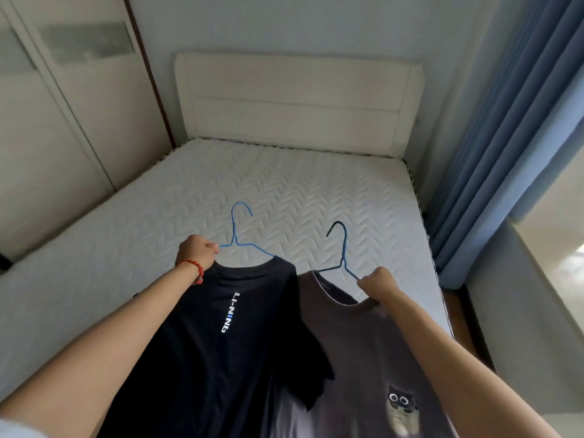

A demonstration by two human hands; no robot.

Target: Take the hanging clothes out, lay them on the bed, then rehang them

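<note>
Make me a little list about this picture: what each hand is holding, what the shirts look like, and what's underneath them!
left hand: grips the light blue hanger at its shoulder
right hand: grips the dark blue hanger at its shoulder
black shirt: on the light blue hanger, white lettering down its middle
grey shirt: on the dark blue hanger, cartoon cat print
underneath: white quilted mattress
wrist: red bracelet on the left
</note>
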